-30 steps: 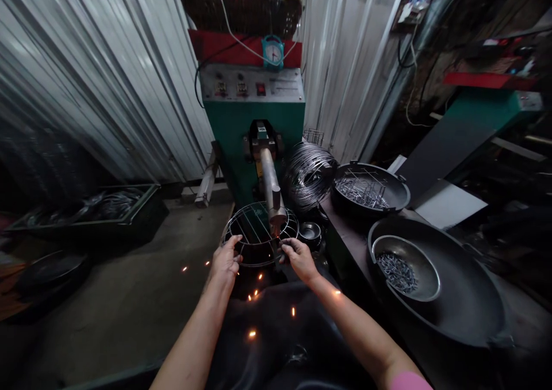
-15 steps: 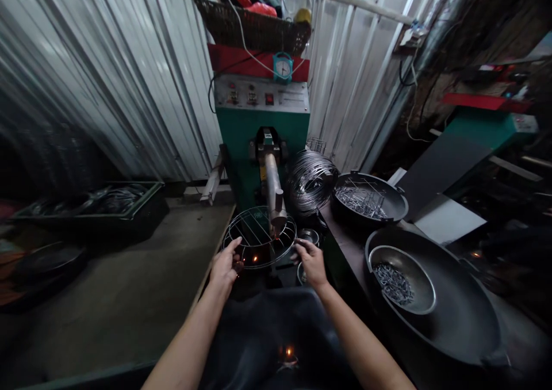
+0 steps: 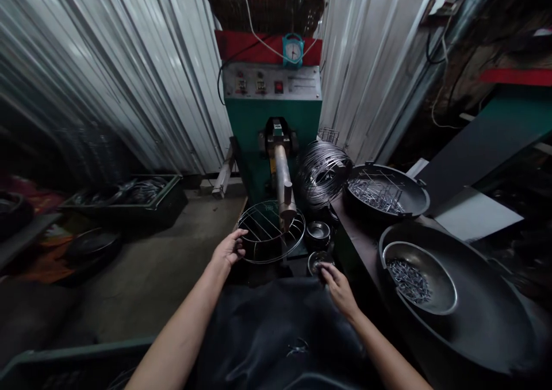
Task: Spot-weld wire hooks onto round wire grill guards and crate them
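Note:
My left hand (image 3: 229,248) pinches the near left rim of a round wire rack (image 3: 263,242), thumb on top and fingers curled beneath. The rack has two hoops joined by short wires, with bars across it. It sits under the thick metal arm (image 3: 283,180) of a green machine (image 3: 245,119), and the arm's tip reaches inside the hoop. My right hand (image 3: 339,286) is off the rack, fingertips together at a small metal bowl (image 3: 315,257). What those fingers hold, if anything, is too small to tell. Behind that bowl stands another small metal bowl (image 3: 318,230).
A wire coil (image 3: 323,174) stands right of the arm. Further right are a wok (image 3: 416,197) with metal rods and a larger pan (image 3: 478,321) holding a bowl (image 3: 444,283) of short metal pieces. A green crate (image 3: 166,197) lies on the left floor. Dark cloth covers my lap (image 3: 267,321).
My right hand has left the rack's right side and moved down and right to the small bowl. My left hand stays at the rack. The orange sparks have gone. The view has shifted slightly.

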Available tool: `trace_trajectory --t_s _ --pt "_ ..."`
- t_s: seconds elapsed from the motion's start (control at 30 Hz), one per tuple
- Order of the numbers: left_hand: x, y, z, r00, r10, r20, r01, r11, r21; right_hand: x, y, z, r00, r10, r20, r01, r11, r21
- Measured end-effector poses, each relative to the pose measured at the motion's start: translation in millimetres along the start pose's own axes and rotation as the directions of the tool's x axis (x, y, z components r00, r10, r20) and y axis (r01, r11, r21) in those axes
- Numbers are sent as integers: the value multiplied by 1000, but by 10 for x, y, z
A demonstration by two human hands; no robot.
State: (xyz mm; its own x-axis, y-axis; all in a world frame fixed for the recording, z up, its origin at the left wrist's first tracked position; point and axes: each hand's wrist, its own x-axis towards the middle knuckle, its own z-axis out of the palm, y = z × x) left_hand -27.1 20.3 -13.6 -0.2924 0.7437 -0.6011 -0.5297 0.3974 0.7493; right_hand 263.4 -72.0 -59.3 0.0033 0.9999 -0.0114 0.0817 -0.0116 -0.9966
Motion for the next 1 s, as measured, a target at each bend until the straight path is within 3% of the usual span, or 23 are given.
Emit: trace_trajectory --t_s 0.07,0.13,0.27,0.43,0.7,1.0 --pt "-91 -89 -7 999 35 -40 -37 998 -50 117 -244 250 994 -82 79 77 995 63" --pt "-181 -153 8 993 86 -80 -92 993 -73 228 -390 501 980 -96 175 73 988 135" --pt "-297 -211 75 971 207 -118 -217 972 -85 388 -423 803 972 -37 231 15 995 98" --pt "-327 -248 159 956 255 -147 -266 962 -59 439 -350 772 982 -4 190 7 1000 -15" --pt "-375 -270 298 947 285 -150 -291 956 -21 487 -325 720 991 13 133 -22 998 63" --pt "-278 -250 304 948 288 -135 -292 956 -16 538 -310 734 991 43 130 -55 994 94"
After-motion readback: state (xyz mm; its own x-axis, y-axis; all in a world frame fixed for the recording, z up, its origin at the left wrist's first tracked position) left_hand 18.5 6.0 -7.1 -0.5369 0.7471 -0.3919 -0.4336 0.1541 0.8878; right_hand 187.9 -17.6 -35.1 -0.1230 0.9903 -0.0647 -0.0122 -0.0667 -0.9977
